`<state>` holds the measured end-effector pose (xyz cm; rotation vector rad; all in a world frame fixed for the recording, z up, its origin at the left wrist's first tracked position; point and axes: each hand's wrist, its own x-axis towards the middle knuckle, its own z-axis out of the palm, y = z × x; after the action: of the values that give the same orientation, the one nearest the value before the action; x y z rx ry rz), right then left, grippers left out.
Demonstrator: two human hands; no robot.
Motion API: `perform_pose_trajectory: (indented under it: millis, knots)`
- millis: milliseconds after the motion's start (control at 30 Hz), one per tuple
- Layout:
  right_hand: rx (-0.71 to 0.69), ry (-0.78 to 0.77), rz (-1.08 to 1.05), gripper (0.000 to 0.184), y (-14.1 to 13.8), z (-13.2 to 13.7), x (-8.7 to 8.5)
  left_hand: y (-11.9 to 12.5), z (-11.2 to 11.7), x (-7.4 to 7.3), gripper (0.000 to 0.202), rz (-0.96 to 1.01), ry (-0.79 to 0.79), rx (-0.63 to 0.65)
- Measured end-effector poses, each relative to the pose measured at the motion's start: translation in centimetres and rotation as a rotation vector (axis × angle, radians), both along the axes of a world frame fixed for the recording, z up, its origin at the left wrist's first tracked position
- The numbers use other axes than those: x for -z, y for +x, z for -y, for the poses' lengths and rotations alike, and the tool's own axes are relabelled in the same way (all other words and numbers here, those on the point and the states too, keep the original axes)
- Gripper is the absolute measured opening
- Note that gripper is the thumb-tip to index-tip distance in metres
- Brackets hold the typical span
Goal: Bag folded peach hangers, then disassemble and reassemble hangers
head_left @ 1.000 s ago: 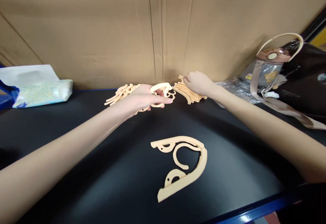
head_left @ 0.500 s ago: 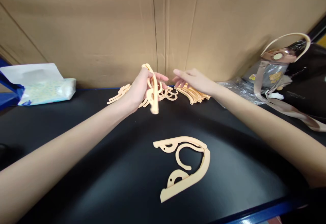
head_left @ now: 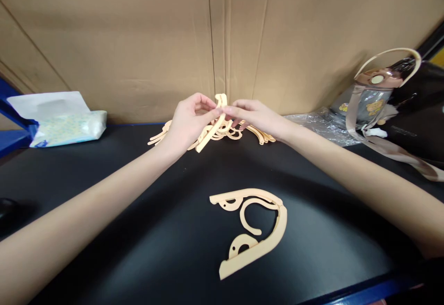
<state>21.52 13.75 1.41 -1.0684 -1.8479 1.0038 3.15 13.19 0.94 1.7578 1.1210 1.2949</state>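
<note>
A peach-coloured folding hanger (head_left: 210, 135) is held up over the back of the table, tilted, its lower end pointing towards me. My left hand (head_left: 189, 119) is closed round its middle with thumb and fingers. From the other side, my right hand (head_left: 255, 116) pinches it near the upper part, thumb against it; the fingertips are partly hidden. Behind and below both hands lie loose peach hooks (head_left: 236, 134) and curved hanger arms (head_left: 261, 134), partly covered by the hands. Nearer to me, another folding hanger (head_left: 255, 255) lies flat on the table with its hook curled inside its arms.
A black table (head_left: 138, 231) with a blue edge stands against a cardboard wall (head_left: 138, 41). At the left is a pack of tissues (head_left: 69, 127). Clear plastic wrap (head_left: 319, 127) and a strapped water bottle (head_left: 373, 101) stand at the right, beside a black bag (head_left: 416, 115).
My right hand has come left and closed on the hanger, which my left hand has turned and shifted slightly right. The hanger on the table lies as before.
</note>
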Motion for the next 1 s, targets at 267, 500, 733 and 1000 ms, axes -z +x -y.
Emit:
perform_pose_trajectory:
  millis: [267, 500, 733, 1000]
  knots:
    - [0.006, 0.089, -0.098, 0.017, -0.7, 0.1, -0.3, 0.2, 0.7, -0.6, 0.01, -0.033, -0.014, 0.018]
    - [0.191, 0.475, 0.369, 0.015, 0.5, 0.2, -0.6, -0.2, 0.3, -0.6, 0.016, -0.084, -0.129, 0.036]
    - [0.202, 0.821, 1.022, 0.031, 0.9, 0.8, -0.5, -0.4, 0.0, -0.1, 0.017, -0.083, -0.275, 0.152]
    - [0.291, 0.649, 1.099, 0.024, 1.1, -0.7, -0.4, 1.4, 1.8, -0.6, 0.02, -0.064, -0.239, 0.134]
